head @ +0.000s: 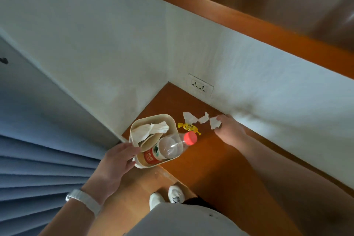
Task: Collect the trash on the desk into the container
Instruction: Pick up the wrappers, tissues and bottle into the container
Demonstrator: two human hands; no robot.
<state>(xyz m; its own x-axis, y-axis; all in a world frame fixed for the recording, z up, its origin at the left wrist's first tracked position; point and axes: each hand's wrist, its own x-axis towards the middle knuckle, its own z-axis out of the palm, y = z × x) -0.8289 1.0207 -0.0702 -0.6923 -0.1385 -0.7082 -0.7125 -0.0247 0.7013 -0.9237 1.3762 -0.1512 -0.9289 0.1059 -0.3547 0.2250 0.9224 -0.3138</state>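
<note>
My left hand grips the near rim of a cream container held at the desk's left edge. Inside it lie a crumpled tissue and a clear plastic bottle with a red cap that sticks out over the rim. On the brown desk, my right hand pinches a small white paper scrap between thumb and fingers. Left of it lie two more white scraps and a yellow candy wrapper.
A white wall with a double socket runs behind the desk. A wooden shelf hangs above. Blue pleated curtain fills the left. My white shoes show below on the floor.
</note>
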